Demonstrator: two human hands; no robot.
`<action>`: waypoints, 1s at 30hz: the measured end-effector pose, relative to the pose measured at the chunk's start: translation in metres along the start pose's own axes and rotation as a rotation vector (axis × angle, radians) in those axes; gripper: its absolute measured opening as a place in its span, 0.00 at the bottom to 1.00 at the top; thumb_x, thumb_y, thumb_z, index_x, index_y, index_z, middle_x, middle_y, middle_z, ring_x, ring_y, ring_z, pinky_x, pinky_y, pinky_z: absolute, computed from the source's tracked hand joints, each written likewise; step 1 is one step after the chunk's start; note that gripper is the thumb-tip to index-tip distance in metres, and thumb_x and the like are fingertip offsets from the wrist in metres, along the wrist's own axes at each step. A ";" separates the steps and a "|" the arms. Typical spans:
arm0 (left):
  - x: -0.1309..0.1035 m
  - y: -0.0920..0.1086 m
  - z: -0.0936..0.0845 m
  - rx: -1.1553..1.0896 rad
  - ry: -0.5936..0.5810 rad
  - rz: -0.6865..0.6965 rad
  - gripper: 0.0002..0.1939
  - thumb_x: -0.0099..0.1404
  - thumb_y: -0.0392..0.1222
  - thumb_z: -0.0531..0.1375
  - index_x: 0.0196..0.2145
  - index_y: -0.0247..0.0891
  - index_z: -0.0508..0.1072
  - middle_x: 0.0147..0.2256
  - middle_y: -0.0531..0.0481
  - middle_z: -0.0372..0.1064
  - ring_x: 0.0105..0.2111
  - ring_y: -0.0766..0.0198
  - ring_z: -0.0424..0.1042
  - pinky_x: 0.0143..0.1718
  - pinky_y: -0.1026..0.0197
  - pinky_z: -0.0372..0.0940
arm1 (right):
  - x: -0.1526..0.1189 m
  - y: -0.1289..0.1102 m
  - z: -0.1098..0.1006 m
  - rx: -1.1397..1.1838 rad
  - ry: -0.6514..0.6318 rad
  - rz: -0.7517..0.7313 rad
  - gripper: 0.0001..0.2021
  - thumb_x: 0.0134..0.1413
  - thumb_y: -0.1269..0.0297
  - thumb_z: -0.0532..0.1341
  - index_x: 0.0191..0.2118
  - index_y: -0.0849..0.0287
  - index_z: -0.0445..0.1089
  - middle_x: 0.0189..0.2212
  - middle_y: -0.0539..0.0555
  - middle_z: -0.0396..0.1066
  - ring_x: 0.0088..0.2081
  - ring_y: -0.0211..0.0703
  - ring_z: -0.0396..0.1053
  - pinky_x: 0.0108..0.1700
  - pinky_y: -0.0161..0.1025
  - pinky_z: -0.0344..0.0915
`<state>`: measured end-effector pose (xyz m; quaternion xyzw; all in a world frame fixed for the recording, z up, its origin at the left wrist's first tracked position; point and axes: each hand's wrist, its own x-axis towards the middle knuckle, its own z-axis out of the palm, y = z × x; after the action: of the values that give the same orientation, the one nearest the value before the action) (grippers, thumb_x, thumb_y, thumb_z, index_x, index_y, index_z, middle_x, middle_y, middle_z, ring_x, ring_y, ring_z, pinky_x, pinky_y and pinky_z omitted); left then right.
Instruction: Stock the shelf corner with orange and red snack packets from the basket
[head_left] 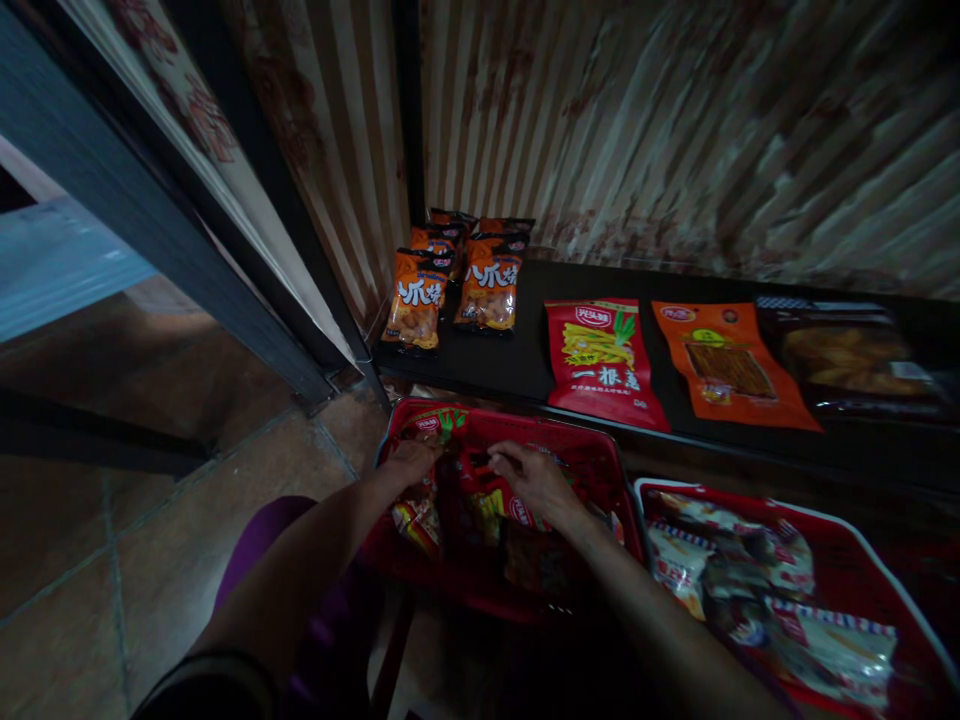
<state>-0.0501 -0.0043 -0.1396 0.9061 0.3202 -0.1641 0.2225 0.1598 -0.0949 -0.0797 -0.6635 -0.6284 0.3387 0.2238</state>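
Both of my hands reach into a red plastic basket (585,432) of snack bags in front of the low shelf. My left hand (415,460) is closed at a red snack bag (427,424) with green stalks printed on it, on the basket's left side. Over the middle, my right hand (538,482) has its fingers curled in, just above another red snack bag (521,512); what they pinch is too dark to make out. A red and yellow packet (420,525) lies below my left hand. Shadow covers the basket's bottom.
On the black shelf (517,365) stand several orange snack bags (416,300). A red bag (600,360), an orange bag (739,365) and a dark clear-fronted bag (851,355) lie farther right. A second basket (847,525) holds white packets. Metal posts (262,190) rise at left.
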 end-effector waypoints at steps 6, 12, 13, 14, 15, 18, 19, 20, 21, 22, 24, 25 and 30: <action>0.007 -0.003 0.022 0.032 -0.095 -0.097 0.21 0.52 0.35 0.64 0.45 0.33 0.71 0.48 0.37 0.70 0.50 0.51 0.68 0.47 0.54 0.64 | 0.004 0.000 -0.002 0.038 0.006 -0.018 0.14 0.58 0.58 0.52 0.41 0.54 0.73 0.33 0.53 0.78 0.34 0.45 0.76 0.39 0.40 0.68; 0.005 0.004 -0.023 0.005 -0.050 -0.127 0.14 0.61 0.32 0.53 0.41 0.36 0.75 0.40 0.42 0.75 0.41 0.56 0.73 0.40 0.60 0.64 | 0.012 0.014 -0.010 0.121 0.088 0.020 0.12 0.56 0.57 0.55 0.40 0.53 0.73 0.32 0.52 0.78 0.35 0.46 0.76 0.41 0.44 0.69; 0.002 0.004 -0.035 -0.003 -0.036 -0.122 0.14 0.61 0.33 0.53 0.41 0.37 0.75 0.40 0.42 0.75 0.40 0.56 0.73 0.39 0.60 0.64 | 0.013 0.015 -0.012 0.149 0.102 0.024 0.12 0.56 0.57 0.56 0.40 0.53 0.73 0.32 0.52 0.78 0.35 0.46 0.76 0.42 0.45 0.69; -0.003 0.005 -0.048 -0.013 -0.027 -0.113 0.14 0.60 0.34 0.54 0.40 0.37 0.76 0.38 0.43 0.75 0.39 0.56 0.73 0.37 0.60 0.64 | 0.014 0.015 -0.013 0.189 0.111 0.029 0.12 0.55 0.56 0.57 0.40 0.54 0.73 0.33 0.53 0.78 0.35 0.47 0.76 0.43 0.46 0.69; -0.009 0.005 -0.061 -0.026 -0.022 -0.101 0.13 0.60 0.35 0.55 0.39 0.38 0.77 0.37 0.44 0.76 0.37 0.56 0.73 0.36 0.61 0.64 | 0.014 0.014 -0.016 0.242 0.114 0.038 0.13 0.54 0.55 0.58 0.40 0.55 0.73 0.33 0.53 0.78 0.35 0.47 0.76 0.44 0.47 0.69; -0.032 0.008 -0.101 -0.056 0.029 -0.065 0.12 0.60 0.37 0.55 0.38 0.43 0.77 0.36 0.48 0.76 0.37 0.59 0.73 0.34 0.63 0.62 | 0.011 0.002 -0.022 0.495 0.035 0.081 0.17 0.53 0.50 0.60 0.42 0.57 0.73 0.39 0.57 0.77 0.42 0.48 0.75 0.48 0.49 0.68; -0.039 0.009 -0.113 -0.067 0.045 -0.052 0.12 0.60 0.38 0.55 0.39 0.45 0.77 0.36 0.50 0.76 0.36 0.60 0.73 0.33 0.64 0.61 | 0.008 -0.004 -0.024 0.592 -0.021 0.092 0.19 0.53 0.49 0.60 0.43 0.58 0.73 0.42 0.58 0.77 0.44 0.48 0.74 0.50 0.49 0.67; -0.045 0.012 -0.125 -0.083 0.061 -0.036 0.12 0.60 0.38 0.55 0.38 0.45 0.77 0.35 0.51 0.76 0.35 0.61 0.73 0.32 0.65 0.61 | 0.005 -0.010 -0.026 0.682 -0.084 0.100 0.20 0.54 0.48 0.59 0.44 0.58 0.72 0.44 0.59 0.76 0.47 0.48 0.73 0.51 0.49 0.66; -0.050 0.014 -0.135 -0.131 0.074 0.023 0.11 0.60 0.38 0.56 0.38 0.44 0.77 0.34 0.52 0.76 0.33 0.63 0.72 0.31 0.66 0.60 | 0.002 -0.016 -0.028 0.757 -0.150 0.101 0.21 0.55 0.47 0.59 0.46 0.58 0.72 0.45 0.60 0.75 0.49 0.48 0.72 0.52 0.49 0.65; -0.054 0.017 -0.144 -0.176 0.085 0.087 0.10 0.60 0.39 0.56 0.37 0.43 0.76 0.32 0.52 0.75 0.32 0.64 0.72 0.30 0.66 0.59 | -0.002 -0.021 -0.030 0.821 -0.213 0.100 0.22 0.55 0.47 0.58 0.48 0.58 0.71 0.47 0.60 0.74 0.50 0.48 0.71 0.53 0.50 0.65; -0.057 0.023 -0.158 -0.230 0.135 0.146 0.09 0.60 0.38 0.57 0.36 0.41 0.77 0.30 0.53 0.75 0.29 0.66 0.70 0.30 0.66 0.58 | -0.008 -0.028 -0.032 0.922 -0.325 0.089 0.23 0.56 0.47 0.58 0.51 0.57 0.70 0.50 0.60 0.72 0.52 0.49 0.69 0.54 0.51 0.63; -0.056 0.026 -0.164 -0.249 0.163 0.162 0.09 0.60 0.38 0.57 0.35 0.40 0.77 0.29 0.53 0.75 0.29 0.66 0.70 0.30 0.66 0.58 | -0.010 -0.030 -0.033 0.957 -0.372 0.076 0.23 0.56 0.47 0.58 0.52 0.55 0.68 0.52 0.60 0.70 0.54 0.49 0.68 0.55 0.52 0.63; -0.047 0.039 -0.177 -0.370 0.292 0.117 0.07 0.59 0.40 0.59 0.33 0.39 0.77 0.28 0.53 0.74 0.29 0.67 0.69 0.29 0.66 0.57 | -0.013 -0.028 -0.033 0.944 -0.441 0.017 0.31 0.49 0.57 0.67 0.59 0.51 0.60 0.56 0.56 0.66 0.56 0.49 0.65 0.57 0.50 0.61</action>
<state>-0.0327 0.0348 0.0428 0.8809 0.3207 0.0434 0.3453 0.1650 -0.1007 -0.0349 -0.4085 -0.4340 0.7187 0.3580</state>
